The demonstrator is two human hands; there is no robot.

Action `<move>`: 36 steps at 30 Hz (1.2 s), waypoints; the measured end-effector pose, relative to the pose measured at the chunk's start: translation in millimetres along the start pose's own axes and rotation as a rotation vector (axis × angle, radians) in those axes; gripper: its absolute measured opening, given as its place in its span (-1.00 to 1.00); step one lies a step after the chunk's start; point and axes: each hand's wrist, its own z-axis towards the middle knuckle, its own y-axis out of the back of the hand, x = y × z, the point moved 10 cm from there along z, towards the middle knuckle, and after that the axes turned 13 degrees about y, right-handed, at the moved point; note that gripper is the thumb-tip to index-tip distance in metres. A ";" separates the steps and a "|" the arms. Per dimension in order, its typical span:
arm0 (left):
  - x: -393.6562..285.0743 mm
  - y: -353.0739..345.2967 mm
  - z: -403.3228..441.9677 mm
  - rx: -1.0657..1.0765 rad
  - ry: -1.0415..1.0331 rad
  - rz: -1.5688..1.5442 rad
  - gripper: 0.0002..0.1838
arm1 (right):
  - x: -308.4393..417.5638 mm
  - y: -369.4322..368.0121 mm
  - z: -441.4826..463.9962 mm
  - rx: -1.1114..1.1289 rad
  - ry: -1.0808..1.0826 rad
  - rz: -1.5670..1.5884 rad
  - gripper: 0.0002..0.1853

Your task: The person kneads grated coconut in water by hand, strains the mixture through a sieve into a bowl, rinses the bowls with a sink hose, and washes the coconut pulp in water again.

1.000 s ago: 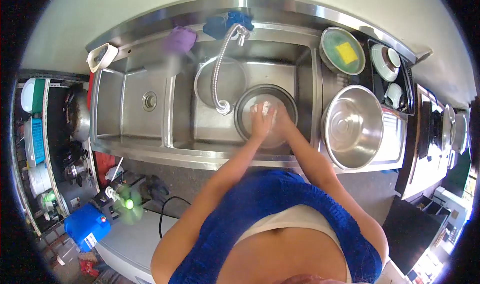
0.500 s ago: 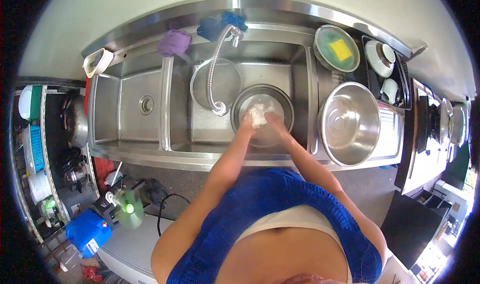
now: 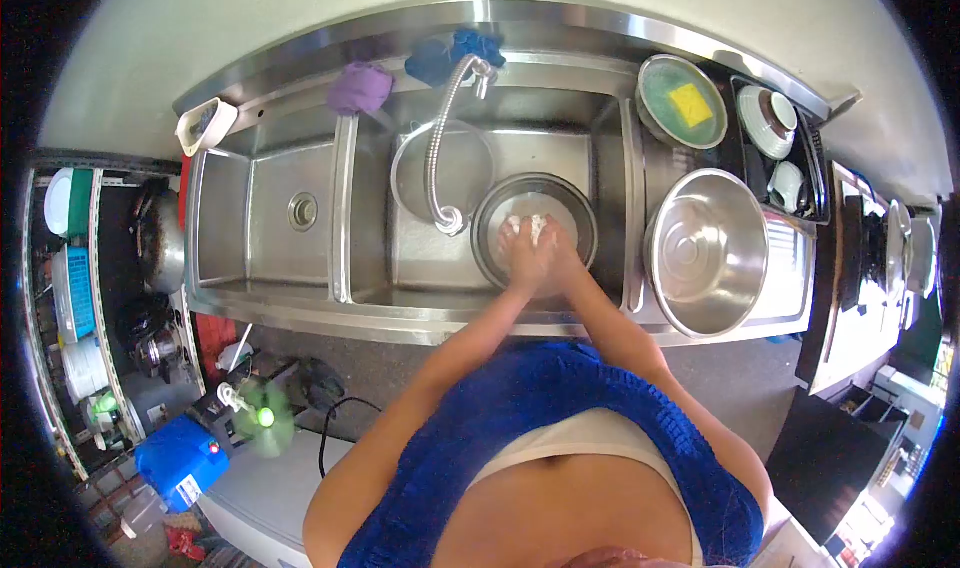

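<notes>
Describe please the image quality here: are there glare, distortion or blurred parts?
Head view: strong wide-angle distortion bows the steel backsplash, and the corners go black; head view: glare whitens the steel surface right of the large bowl; head view: the green fan blades smear; head view: the white material at the hands lacks clear detail.

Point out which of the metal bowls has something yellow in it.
The small bowl, just beyond the big bowl. A yellow pad lies in it; none shows in the big bowl or the sink's bowl.
</notes>
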 end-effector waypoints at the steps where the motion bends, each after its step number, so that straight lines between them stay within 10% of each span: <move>1: -5.6 7.8 2.5 0.002 -0.006 -0.003 -0.48 | 25.5 22.4 37.5 0.212 0.371 -0.400 -0.59; 3: -44.1 32.2 -7.7 0.002 -0.322 -0.090 -0.44 | 48.8 1.2 20.1 0.410 0.742 -0.802 -0.61; 6: -81.3 44.8 -20.4 0.103 -0.572 0.065 -0.44 | 27.0 -16.1 -26.1 -0.016 0.200 -0.249 -0.64; 17: -78.8 35.8 -7.0 0.076 -0.549 -0.110 -0.79 | 59.7 -94.7 -76.7 0.574 1.157 -1.205 -0.69; 36: -75.1 28.4 23.8 0.174 -0.351 -0.277 -0.51 | 28.5 -53.8 -37.5 0.533 0.883 -1.098 -0.75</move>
